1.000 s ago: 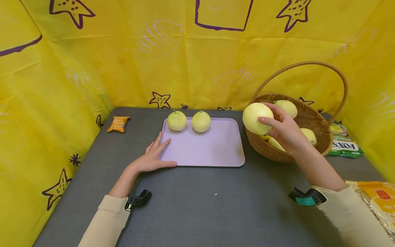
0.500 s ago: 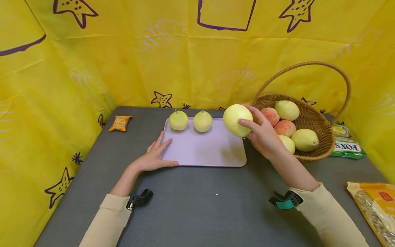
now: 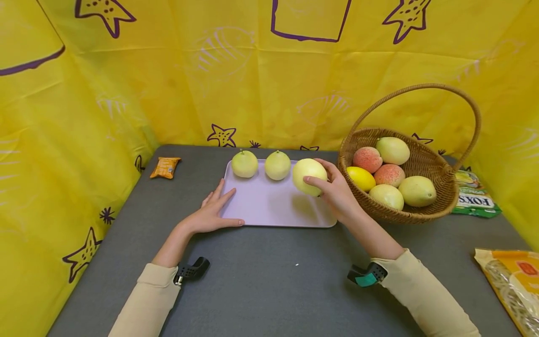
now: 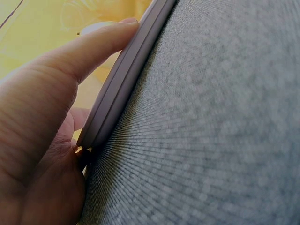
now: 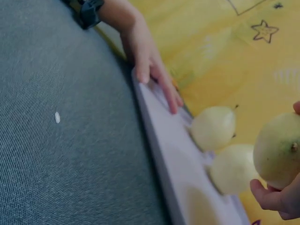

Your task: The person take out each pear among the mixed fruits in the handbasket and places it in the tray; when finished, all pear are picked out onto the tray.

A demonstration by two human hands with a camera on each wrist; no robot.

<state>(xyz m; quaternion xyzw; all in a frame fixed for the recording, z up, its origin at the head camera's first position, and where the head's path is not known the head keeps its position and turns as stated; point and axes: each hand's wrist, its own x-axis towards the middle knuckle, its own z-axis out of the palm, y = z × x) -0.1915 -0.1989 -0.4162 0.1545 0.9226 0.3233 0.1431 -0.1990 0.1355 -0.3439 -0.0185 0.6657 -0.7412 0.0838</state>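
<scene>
My right hand (image 3: 342, 199) holds a pale yellow pear (image 3: 309, 175) with the thumb on its near side and fingers behind it. That pear is over the right part of a lilac tray (image 3: 269, 210) and casts a shadow there. Two more pears, a left one (image 3: 244, 164) and a middle one (image 3: 277, 165), sit along the tray's back edge with stems up. My left hand (image 3: 206, 214) lies spread at the tray's front left corner. In the left wrist view its thumb (image 4: 101, 44) rests straight on the rim.
A wicker basket (image 3: 414, 216) with a tall handle stands at the right, holding several fruits, among them two reddish peaches (image 3: 368, 159) and a yellow lemon (image 3: 360, 178). Behind it lies a green FOX'S packet (image 3: 476, 201). A noodle-like bag (image 3: 511, 281) is front right, an orange packet (image 3: 165, 167) back left.
My right hand has carried the pear left and down from over the basket to over the tray, uncovering the basket's fruits. The left hand has stayed at the tray corner.
</scene>
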